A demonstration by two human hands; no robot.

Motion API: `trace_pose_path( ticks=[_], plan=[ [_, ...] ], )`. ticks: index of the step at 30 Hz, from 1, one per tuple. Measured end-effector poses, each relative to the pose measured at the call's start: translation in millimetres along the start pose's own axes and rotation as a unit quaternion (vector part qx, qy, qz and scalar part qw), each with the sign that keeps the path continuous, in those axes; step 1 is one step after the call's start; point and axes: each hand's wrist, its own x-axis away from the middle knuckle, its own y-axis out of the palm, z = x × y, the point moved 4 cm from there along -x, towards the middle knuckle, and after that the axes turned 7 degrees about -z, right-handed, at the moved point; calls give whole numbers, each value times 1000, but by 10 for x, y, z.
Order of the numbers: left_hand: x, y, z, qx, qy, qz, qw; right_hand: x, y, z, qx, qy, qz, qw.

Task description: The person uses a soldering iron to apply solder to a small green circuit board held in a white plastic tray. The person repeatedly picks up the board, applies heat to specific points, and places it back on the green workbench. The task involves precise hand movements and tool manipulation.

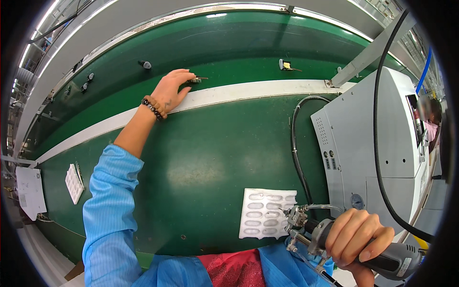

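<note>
- The left hand [171, 91] is stretched far out over the green belt [205, 162] and its fingers are curled down on a small dark part [194, 80]. The grip is closing on the part; I cannot tell if it is already lifted.
- The part lies on the far lane of the belt, just past the white strip [248, 90], under the fingertips.
- To do this pick well, I judge it is best to pinch the part by its body and not by the thin wire that sticks out to the right of the grip.
- The wrist with the bead bracelet [154, 108] lies over the white strip; I think it should stay low and steady, so the part does not slide away.
- The right hand [356, 237] is wrapped firmly around a grey power tool [382, 258], near the body. Its metal tip [296, 220] points to the left, just beside the white tray [265, 213].
- The tool should stay still and away from the tray while the other hand reaches.
- Count: two hands of the person and one tool.
- Two white trays: one just left of the tool grip, and a second tray [74, 182] far on the left side of the belt.
- Loose parts on the far lane: one in the left grip, one grey part [145, 64] to the left of it and further away, one yellow part [285, 65] well to the right. Some more small ones are at the far left, too small to count.
- One grey machine [377, 143] stands behind the tool grip, with black cables.
</note>
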Motion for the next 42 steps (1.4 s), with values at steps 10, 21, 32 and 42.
trace_pose_path(
  ticks=[10,21,32,42],
  plan=[
    [164,-236,967,138,-62,8,989,-54,22,-22,-3,-1,-13,1000],
    [944,288,2816,284,86,-8,955,32,76,-138,-27,-23,31,999],
    [1075,574,2821,307,12,48,951,-2,85,53,2,0,20,1000],
    [1100,625,2739,342,12,54,938,-81,184,418,14,44,26,999]
  ],
)
